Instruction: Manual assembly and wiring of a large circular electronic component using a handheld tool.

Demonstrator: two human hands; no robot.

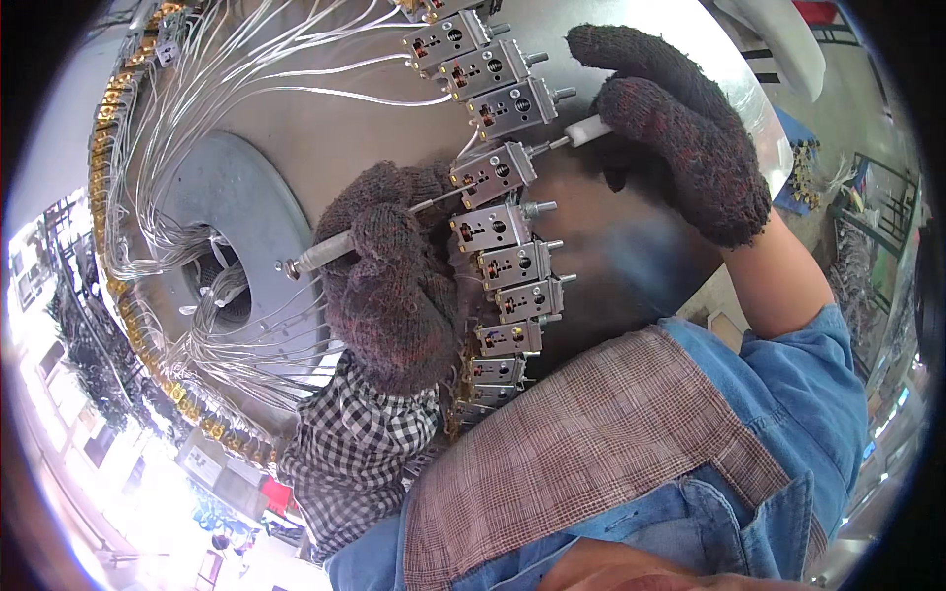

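Two gloved hands at a row of small metal modules on a large, rounded metal body. The left hand [394, 266], in a dark knitted glove, has its fingers curled closed around a pale-handled tool [327, 252], whose metal-capped end points toward the lower left. The slim shaft of this tool runs up to the right and ends over the face of one box-like module [501, 170]; whether the tip sits in an opening cannot be told. The right hand [690, 138], gloved alike, holds a white-handled tool [588, 130] at its lower finger, while the upper finger stands extended, apart from the handle; the rest of this grip is hidden. The shaft of the second tool meets the stud end of the same module, which lies between the two hands.

Further modules [490, 229] continue the row above and below, most with a threaded stud projecting to the right. White wires [296, 74] fan from several upper modules toward the left, and others gather in the central opening of a grey ring [261, 187]. Brass-coloured fittings [103, 148] line the curved left rim. Below, a black-and-white checked sleeve [360, 424] covers the left forearm; a brown plaid apron [572, 463] overlies a blue shirt [808, 374].
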